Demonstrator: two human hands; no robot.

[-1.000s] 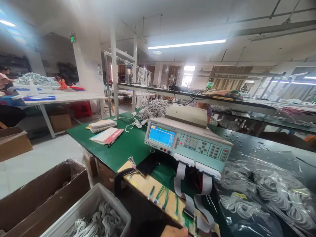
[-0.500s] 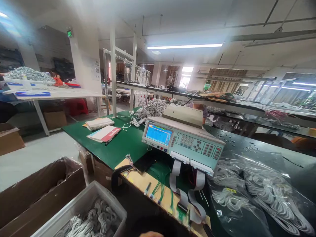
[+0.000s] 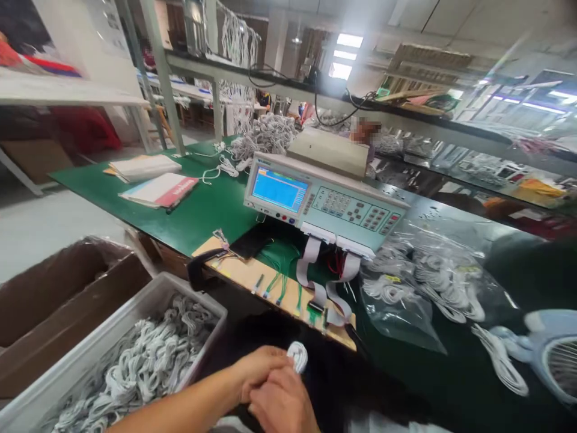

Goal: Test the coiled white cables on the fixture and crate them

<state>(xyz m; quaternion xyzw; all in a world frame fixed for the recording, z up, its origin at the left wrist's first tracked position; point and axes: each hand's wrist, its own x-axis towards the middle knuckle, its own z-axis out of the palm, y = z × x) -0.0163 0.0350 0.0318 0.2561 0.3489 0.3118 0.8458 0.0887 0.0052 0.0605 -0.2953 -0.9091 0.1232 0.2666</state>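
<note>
A small coiled bundle of white cable [image 3: 298, 356] sticks up beyond my fingertips, low in the middle of the view. My left hand [image 3: 262, 368], with its forearm reaching in from the lower left, is closed with its fingertips at the coil. Against it, my right hand [image 3: 286, 400] is closed too, gripping the same bundle from below; part of the coil is hidden behind the fingers. Just ahead of both hands lies a wooden test board [image 3: 243, 273] with green wires and grey ribbon cables [image 3: 311, 261] running to a bench tester [image 3: 324, 201] with a lit blue screen.
At left, a white plastic bin [image 3: 216, 307] holds many cable coils, beside a brown carton [image 3: 58, 313]. On the green table [image 3: 207, 210] lie papers [image 3: 157, 189] and bagged cables [image 3: 401, 294]. A fan [image 3: 554, 355] stands at right. Another person [image 3: 367, 144] is behind the tester.
The view has tilted down and shifted. My hands and forearm have come up into view with the white cable coil; earlier only a bit of hand showed at the bottom edge.
</note>
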